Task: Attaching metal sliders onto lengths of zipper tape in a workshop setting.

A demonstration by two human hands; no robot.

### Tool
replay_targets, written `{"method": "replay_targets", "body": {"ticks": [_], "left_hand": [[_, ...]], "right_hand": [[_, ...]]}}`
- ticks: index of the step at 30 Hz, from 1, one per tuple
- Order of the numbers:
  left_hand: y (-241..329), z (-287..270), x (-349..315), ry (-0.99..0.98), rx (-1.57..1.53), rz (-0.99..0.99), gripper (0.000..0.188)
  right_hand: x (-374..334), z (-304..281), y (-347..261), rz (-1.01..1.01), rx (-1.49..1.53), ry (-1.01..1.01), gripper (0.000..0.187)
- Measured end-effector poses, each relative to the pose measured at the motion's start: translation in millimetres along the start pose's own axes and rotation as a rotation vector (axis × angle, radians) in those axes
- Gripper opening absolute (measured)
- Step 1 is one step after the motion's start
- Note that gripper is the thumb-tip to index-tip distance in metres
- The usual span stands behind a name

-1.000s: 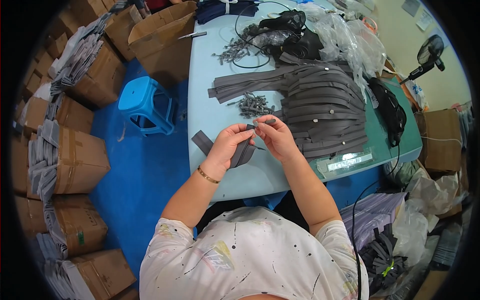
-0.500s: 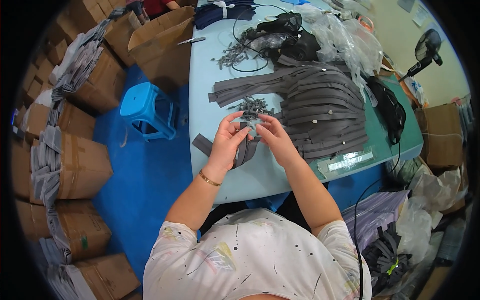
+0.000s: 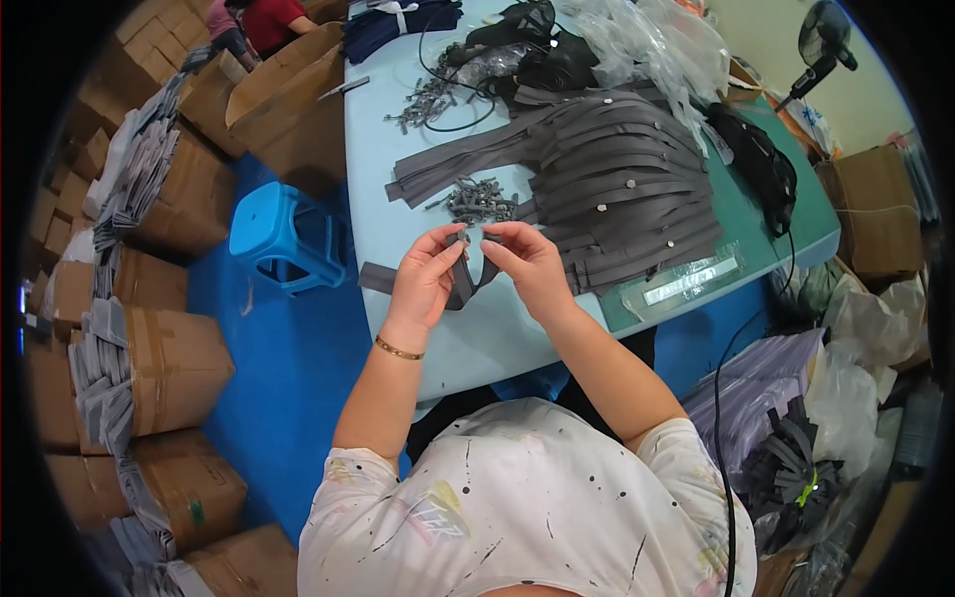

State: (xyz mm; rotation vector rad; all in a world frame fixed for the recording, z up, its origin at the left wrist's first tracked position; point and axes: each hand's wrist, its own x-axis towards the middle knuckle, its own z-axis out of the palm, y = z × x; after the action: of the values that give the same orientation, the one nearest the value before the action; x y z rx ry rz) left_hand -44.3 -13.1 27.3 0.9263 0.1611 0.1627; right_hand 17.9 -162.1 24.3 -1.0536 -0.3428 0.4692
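My left hand [image 3: 421, 274] pinches one end of a dark grey zipper tape [image 3: 462, 291] over the near-left part of the table. Close beside it, my right hand [image 3: 524, 261] pinches the tape's other strand, so the tape hangs in a loop between them. A tiny piece at the left fingertips looks like a zipper slider, but the fingers partly cover it. Just beyond my hands lies a pile of small grey zipper sliders [image 3: 481, 202]. Many dark grey zipper tapes [image 3: 622, 164] are spread in rows to the right, with a few small whitish pieces on top.
The pale blue table [image 3: 477, 348] holds more sliders [image 3: 423, 104], a black bag [image 3: 761, 169] and clear plastic [image 3: 647, 40]. A blue stool [image 3: 274, 224] and filled cartons [image 3: 179, 368] stand left. A fan [image 3: 824, 45] is at the right; another person [image 3: 274, 25] is at the far left.
The view has shifted, so the table sits farther left and higher. My hands stay together at the tape; the fingertips have drawn slightly apart, each on a strand.
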Motion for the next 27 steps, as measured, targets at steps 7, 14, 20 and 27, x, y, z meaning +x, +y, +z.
{"method": "replay_targets", "body": {"ticks": [7,14,20,27], "left_hand": [[0,1,-3,-0.074,0.076,-0.046,0.024],[2,3,-5,-0.089,0.234,-0.079,0.023],[2,4,-5,-0.157,0.427,-0.030,0.023],[-1,12,-9,-0.061,0.380,-0.098,0.015]], "right_hand": [[-2,-6,-4,0.051,-0.033,-0.047,0.025],[-4,-15,-8,0.154,-0.128,-0.030,0.024],[-7,-19,-16,0.267,-0.207,-0.055,0.024],[-13,-23,-18,0.151,-0.227,-0.073,0.024]]}}
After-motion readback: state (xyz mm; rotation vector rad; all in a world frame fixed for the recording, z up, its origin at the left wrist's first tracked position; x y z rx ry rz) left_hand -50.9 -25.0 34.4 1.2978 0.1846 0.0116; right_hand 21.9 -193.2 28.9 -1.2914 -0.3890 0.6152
